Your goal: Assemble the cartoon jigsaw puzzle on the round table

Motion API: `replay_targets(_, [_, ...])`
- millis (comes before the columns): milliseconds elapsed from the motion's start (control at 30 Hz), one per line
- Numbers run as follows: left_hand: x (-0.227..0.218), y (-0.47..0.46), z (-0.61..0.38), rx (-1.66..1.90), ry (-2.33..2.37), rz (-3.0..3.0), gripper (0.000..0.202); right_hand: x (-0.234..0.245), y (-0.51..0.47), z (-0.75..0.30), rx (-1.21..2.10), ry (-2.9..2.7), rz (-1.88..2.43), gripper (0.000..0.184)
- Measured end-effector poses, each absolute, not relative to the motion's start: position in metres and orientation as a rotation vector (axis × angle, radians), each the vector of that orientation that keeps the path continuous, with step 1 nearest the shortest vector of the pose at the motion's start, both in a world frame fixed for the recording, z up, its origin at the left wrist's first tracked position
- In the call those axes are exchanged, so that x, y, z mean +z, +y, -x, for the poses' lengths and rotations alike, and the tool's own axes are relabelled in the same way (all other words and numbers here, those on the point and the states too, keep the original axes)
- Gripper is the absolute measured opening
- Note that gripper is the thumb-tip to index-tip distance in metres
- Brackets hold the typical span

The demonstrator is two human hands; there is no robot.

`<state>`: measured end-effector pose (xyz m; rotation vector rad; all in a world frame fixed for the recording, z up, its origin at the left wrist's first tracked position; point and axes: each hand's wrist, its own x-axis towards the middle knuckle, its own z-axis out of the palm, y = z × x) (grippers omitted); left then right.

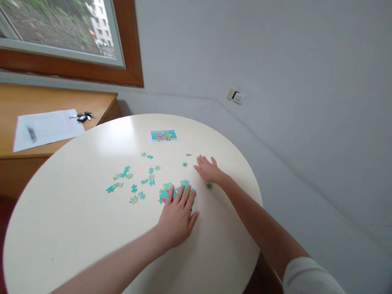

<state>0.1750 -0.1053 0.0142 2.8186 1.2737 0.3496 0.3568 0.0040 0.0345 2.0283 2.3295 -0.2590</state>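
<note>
At lower centre, the left hand [177, 217] lies over a partly joined, turquoise-and-pink picture jigsaw [165, 191] on the round white bench [76, 220], its fingers slightly spread. The right hand [208, 170], fingers also spread, is just right of centre, near a small green jigsaw piece [209, 186].

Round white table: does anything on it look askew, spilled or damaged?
Nothing stands out as spilled or damaged, though fine detail is too small to judge. Small teal jigsaw pieces lie scattered around the partly joined, colourful jigsaw under the left hand, which seems ordinary.
</note>
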Motion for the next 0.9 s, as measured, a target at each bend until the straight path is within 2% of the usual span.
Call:
replay_targets(233, [0.013,-0.105,-0.176,0.371,1.287,-2.822,0.053,0.034,-0.006,-0.325,-0.163,2.638,-1.846,0.044])
replay_targets(333, [0.013,-0.106,-0.176,0.378,1.28,-2.818,0.053,0.03,0.001,-0.323,-0.151,2.705,-1.936,0.036])
replay_targets(467, [0.013,-0.106,-0.176,0.395,1.268,-2.814,0.053,0.026,0.016,-0.327,-0.273,2.698,-2.21,0.023])
replay_targets(633, [0.013,-0.105,-0.176,0.355,1.274,-2.824,0.054,0.024,0.026,-0.328,-0.491,2.684,-2.295,0.015])
replay_targets(900, [0.012,-0.106,-0.176,0.374,1.277,-2.824,0.054,0.019,0.037,-0.336,-0.587,2.6,-2.371,0.021])
